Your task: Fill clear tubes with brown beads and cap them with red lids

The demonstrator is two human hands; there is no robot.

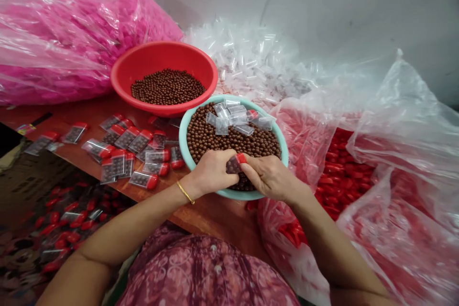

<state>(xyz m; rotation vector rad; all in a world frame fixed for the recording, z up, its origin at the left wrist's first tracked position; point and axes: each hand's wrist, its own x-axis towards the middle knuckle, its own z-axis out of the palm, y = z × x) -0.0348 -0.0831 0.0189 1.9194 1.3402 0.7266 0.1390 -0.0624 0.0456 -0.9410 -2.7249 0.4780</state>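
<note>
Over the front of a pale blue basin (183, 136) full of small brown balls (204, 129), my two hands meet on one small clear container (233, 166) with a red cap (241, 158). Brown balls show through its wall. My left hand (211, 169), with a gold bangle at the wrist, is closed around the container's body. The fingers of my right hand (267, 174) press on the red cap at its end. Several clear plastic tubes (236, 115) lie on top of the balls, towards the back of the basin.
Left on the reddish table (204, 215) lie several filled, red-capped containers (125, 138). A red basin (122, 83) with brown balls stands behind. Bags of pink pieces (89, 33), clear tubes (251, 52) and red caps (340, 172) surround the basins. More red-capped containers (75, 217) lie below the table's left edge.
</note>
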